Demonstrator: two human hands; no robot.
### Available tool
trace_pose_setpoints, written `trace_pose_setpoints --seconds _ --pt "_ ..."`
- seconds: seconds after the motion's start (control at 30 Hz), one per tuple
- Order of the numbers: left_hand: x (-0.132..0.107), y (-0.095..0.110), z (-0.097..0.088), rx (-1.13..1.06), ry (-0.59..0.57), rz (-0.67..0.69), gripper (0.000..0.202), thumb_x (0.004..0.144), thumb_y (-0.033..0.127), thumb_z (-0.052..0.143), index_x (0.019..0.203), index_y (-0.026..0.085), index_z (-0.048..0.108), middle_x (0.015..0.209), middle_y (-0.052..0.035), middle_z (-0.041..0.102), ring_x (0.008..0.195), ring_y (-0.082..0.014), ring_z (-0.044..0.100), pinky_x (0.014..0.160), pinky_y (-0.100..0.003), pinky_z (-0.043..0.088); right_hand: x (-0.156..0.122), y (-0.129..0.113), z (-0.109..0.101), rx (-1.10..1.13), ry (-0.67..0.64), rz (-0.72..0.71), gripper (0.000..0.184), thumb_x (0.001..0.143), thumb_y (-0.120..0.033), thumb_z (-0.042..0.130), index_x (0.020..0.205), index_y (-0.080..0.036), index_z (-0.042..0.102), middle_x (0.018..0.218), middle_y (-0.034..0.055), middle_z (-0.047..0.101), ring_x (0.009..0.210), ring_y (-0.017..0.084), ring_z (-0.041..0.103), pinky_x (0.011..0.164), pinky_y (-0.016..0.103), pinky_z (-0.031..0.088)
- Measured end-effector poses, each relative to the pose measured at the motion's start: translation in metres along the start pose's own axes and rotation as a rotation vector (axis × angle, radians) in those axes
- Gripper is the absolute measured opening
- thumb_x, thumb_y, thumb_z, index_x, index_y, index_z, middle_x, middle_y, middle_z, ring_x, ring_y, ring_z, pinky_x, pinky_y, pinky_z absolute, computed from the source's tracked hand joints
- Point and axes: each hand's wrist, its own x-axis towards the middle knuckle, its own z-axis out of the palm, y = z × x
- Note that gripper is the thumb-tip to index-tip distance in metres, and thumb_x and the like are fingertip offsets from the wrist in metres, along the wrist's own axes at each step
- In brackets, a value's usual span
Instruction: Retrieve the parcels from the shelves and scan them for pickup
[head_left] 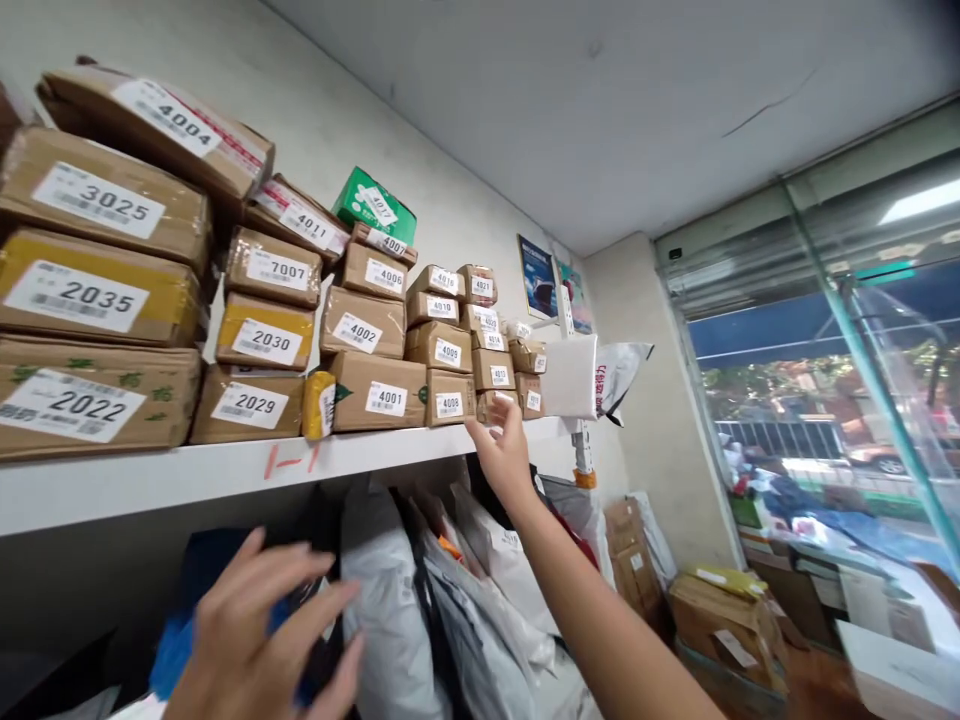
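Observation:
My right hand (504,450) is raised to the front edge of the white shelf (420,443), beside a small box labelled 4008 (450,398). Its thumb and fingers are apart, with nothing visibly held. A small carton (487,402) behind the fingertips is partly hidden, and I cannot tell whether they touch it. Lower down, my left hand (262,630) hangs in front of the lower level, fingers spread and slightly blurred, holding nothing. Nearest to it stands a grey plastic mailing bag (382,590).
Numbered cartons (97,400) stand stacked along the shelf, with a green box (375,208) on top and a yellow packet (319,405) between stacks. White bags (574,375) overhang the right end. More cartons (720,620) sit on the floor by the window.

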Motion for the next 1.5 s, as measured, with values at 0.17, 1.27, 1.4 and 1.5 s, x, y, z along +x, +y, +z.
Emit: trace_pose_setpoints --seconds 0.17,1.27,1.4,1.5 --pt "0.126 0.010 0.089 0.293 -0.273 0.191 0.061 0.075 0.020 0.057 0.131 0.010 0.039 0.128 -0.0152 0.046 0.121 -0.0303 0.039 0.105 -0.043 0.031 0.080 -0.013 0.016 -0.283 -0.123 -0.265 0.067 0.072 -0.045 0.057 0.125 -0.006 0.040 0.126 0.0222 0.050 0.121 0.035 0.040 0.103 0.049 0.030" --pt "0.217 -0.002 0.128 0.441 -0.507 0.034 0.055 0.052 0.036 0.070 0.098 0.010 0.056 0.101 -0.0141 0.057 0.100 -0.0328 0.044 0.088 -0.048 0.041 0.141 -0.030 0.046 -0.242 0.021 -0.056 0.088 0.048 -0.058 0.070 0.116 -0.012 0.037 0.123 0.0251 0.044 0.102 0.040 0.056 0.084 0.054 0.048" --pt "0.211 -0.005 0.121 0.299 -0.413 0.152 0.068 0.055 0.037 0.068 0.113 0.006 0.052 0.111 -0.0157 0.053 0.105 -0.0317 0.041 0.095 -0.045 0.039 0.142 -0.033 0.042 -0.237 -0.015 -0.045 0.088 0.049 -0.056 0.069 0.117 -0.012 0.036 0.123 0.0249 0.044 0.101 0.039 0.057 0.083 0.053 0.049" --pt "0.207 -0.004 0.116 0.241 -0.386 0.196 0.079 0.058 0.039 0.068 0.125 0.007 0.044 0.118 -0.0157 0.047 0.112 -0.0319 0.036 0.100 -0.045 0.037 0.144 -0.036 0.037 -0.234 -0.053 -0.029 0.088 0.048 -0.055 0.070 0.117 -0.011 0.037 0.123 0.0252 0.044 0.103 0.039 0.056 0.084 0.051 0.049"
